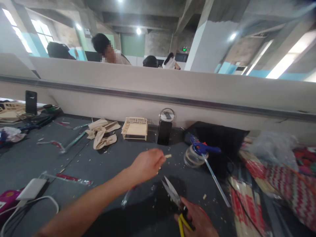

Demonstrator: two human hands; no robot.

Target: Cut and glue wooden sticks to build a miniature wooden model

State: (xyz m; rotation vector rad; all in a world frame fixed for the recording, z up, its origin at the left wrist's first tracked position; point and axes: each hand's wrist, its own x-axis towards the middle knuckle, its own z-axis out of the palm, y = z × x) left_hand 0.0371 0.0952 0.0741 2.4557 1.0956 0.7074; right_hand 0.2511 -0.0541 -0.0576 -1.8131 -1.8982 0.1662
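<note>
Scissors point(175, 197) — pale scraps point(204, 197) close by

L hand point(149, 164) & R hand point(198, 219) bare; L forearm point(98, 197) likewise.

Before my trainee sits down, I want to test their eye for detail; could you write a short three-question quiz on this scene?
1. What does the left hand pinch?
2. True or false: the small pale wooden model seat stands to the right of the black upright rectangular device in the picture.
3. The yellow-handled metal scissors are in: a) the left hand; b) the right hand; c) neither hand.

Key: 1. A short pale wood-like stick. 2. False. 3. b.
</note>
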